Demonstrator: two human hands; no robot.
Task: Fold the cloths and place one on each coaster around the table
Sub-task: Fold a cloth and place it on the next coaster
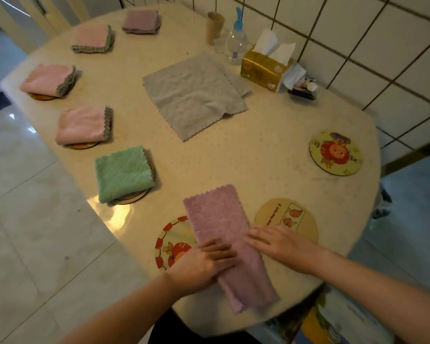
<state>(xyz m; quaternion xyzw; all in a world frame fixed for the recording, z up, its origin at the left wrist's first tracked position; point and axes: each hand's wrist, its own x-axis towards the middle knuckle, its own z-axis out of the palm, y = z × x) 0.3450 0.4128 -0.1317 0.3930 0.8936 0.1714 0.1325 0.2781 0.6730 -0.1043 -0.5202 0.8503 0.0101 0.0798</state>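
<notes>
A purple cloth [221, 219] lies folded into a long strip at the table's near edge, partly over a red-rimmed coaster [170, 240]. My left hand [204, 261] presses flat on the strip's middle. My right hand [281, 244] rests flat at the strip's right edge, fingers spread, over part of a tan coaster [291, 214]. A third bare coaster [335, 152] sits at the right. Folded cloths lie on coasters along the left: green [122, 172], pink [82, 125], pink [47, 79], pink [92, 37] and purple [142, 21]. Grey cloths [194, 95] lie unfolded mid-table.
By the tiled wall stand a gold tissue box [263, 68], a clear bottle with a blue cap [237, 43], a cardboard tube [215, 26] and a small dark tray of items [303, 89]. The table edge [134, 219] drops to a tiled floor on the left.
</notes>
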